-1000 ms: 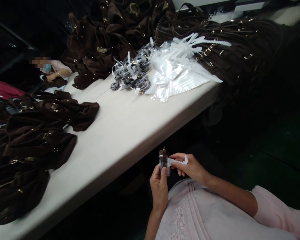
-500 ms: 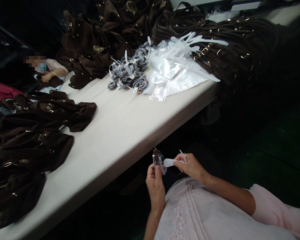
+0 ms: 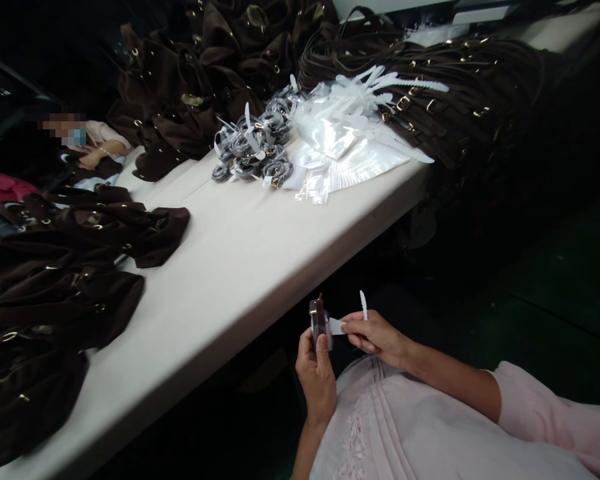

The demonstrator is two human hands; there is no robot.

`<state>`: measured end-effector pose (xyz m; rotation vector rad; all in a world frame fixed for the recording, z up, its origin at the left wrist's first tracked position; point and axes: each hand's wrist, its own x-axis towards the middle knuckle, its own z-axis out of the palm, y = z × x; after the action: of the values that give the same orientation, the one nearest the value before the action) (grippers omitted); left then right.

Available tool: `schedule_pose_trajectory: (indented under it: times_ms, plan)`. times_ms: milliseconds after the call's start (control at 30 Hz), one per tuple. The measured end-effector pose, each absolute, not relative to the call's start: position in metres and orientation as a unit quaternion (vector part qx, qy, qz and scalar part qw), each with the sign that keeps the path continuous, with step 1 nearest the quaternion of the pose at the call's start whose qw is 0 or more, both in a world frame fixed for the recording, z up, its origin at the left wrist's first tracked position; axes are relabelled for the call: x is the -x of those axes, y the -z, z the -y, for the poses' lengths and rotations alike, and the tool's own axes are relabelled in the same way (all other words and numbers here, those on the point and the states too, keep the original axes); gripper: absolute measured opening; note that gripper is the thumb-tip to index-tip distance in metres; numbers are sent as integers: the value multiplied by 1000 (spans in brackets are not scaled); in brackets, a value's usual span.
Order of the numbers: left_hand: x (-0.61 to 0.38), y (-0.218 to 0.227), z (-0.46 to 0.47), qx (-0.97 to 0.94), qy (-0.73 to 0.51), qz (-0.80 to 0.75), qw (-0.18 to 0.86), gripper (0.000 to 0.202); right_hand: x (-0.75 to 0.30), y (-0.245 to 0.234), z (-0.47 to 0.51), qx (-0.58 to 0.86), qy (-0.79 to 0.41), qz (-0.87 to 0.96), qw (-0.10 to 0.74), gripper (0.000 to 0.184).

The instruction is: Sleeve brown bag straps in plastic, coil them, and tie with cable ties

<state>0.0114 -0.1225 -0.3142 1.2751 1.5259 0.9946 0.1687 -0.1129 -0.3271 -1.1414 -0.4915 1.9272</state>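
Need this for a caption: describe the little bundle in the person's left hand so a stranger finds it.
Below the near edge of the long white table, the left hand holds a small rolled brown strap in clear wrap. Unlike the rolls heaped on the tabletop, it is off the table, its white tie pinched by the right hand.

One table (image 3: 260, 247); two working hands, a left hand (image 3: 316, 377) and a right hand (image 3: 375, 333); one rolled strap (image 3: 319, 320); one white tie (image 3: 363, 305); one co-worker (image 3: 93, 143); the wrapped rolls (image 3: 253, 150), brown bags (image 3: 60, 293) and clear bags (image 3: 350, 157) are heaped too densely to count.
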Motion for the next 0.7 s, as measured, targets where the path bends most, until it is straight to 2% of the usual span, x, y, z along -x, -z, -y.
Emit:
schedule_pose_trajectory:
  times_ms: [167, 333, 600, 700]
  plan:
    - [-15, 316, 129, -569, -365, -591, 441, 27, -160, 330, 111, 429, -767, 186, 440, 23]
    - [-11, 322, 132, -645, -342, -573, 372, 22, -157, 347, 110, 248, -870, -64, 421, 13]
    - [-11, 334, 128, -785, -337, -498, 149, 19, -161, 354, 115, 216, -865, -175, 419, 33]
    - [-14, 336, 128, -765, -348, -519, 156, 17, -161, 354, 114, 207, -862, -188, 422, 38]
